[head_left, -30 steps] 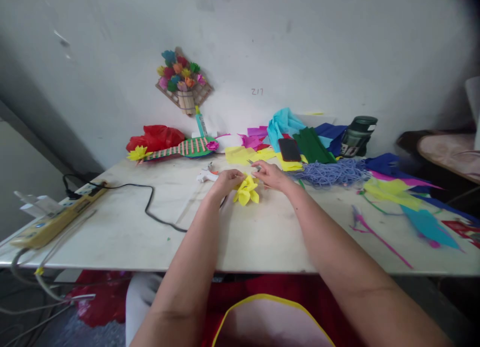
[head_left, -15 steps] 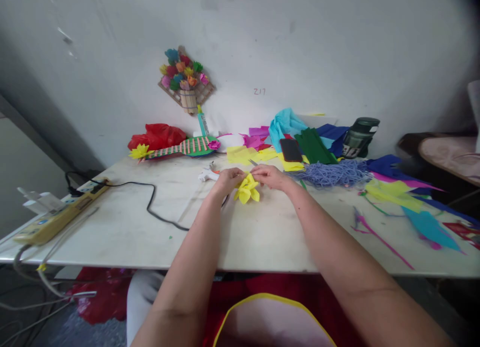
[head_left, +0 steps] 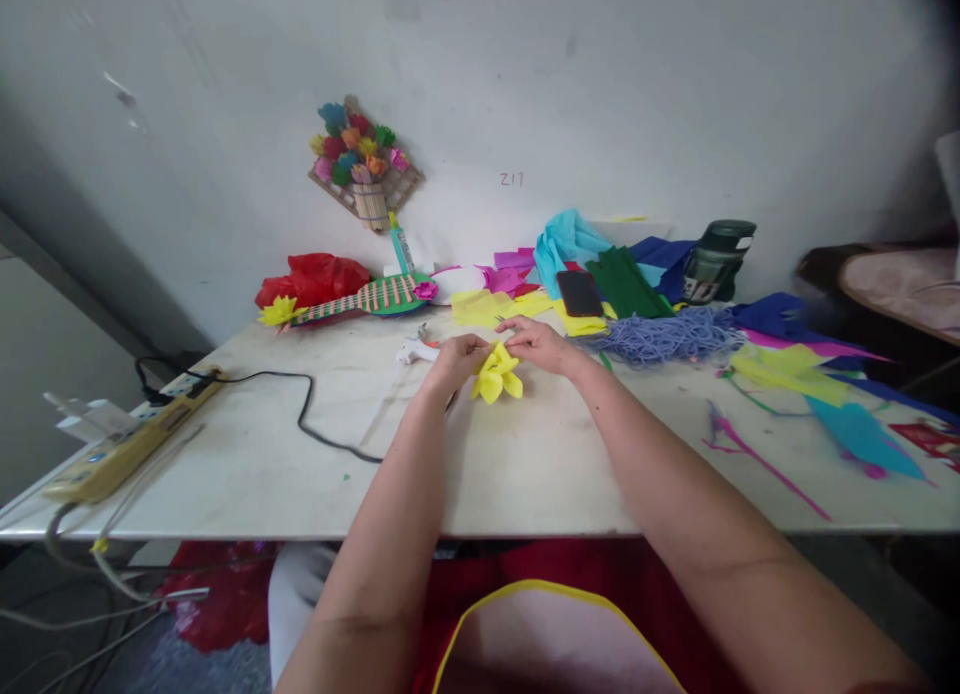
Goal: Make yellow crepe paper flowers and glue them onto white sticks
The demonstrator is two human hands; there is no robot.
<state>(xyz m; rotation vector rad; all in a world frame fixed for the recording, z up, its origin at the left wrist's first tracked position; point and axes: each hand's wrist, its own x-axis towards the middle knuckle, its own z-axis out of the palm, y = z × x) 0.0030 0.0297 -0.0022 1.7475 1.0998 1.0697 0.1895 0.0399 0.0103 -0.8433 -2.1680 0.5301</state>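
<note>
A yellow paper flower [head_left: 496, 376] with several pointed petals is held just above the table, between my two hands. My left hand [head_left: 463, 356] pinches its left side. My right hand [head_left: 541, 344] has its fingers closed on the flower's upper right petals. Just left of my left hand lies a white glue gun [head_left: 416, 349], partly hidden behind the hand. Behind my right fingers a small metal tip [head_left: 500, 318] shows; what it belongs to is hidden.
Behind lie yellow crepe paper [head_left: 480, 306], a phone [head_left: 579, 294], purple shredded paper [head_left: 667, 336] and a dark jar [head_left: 718, 264]. A green decorated paddle shape [head_left: 390, 296] sits back left. A power strip [head_left: 135, 439] with a black cord [head_left: 306, 414] occupies the left; paper scraps [head_left: 862, 434] lie right.
The flower has tilted slightly and shifted a little to the right in my hands. My right fingers have lifted a bit. The whole view has shifted slightly.
</note>
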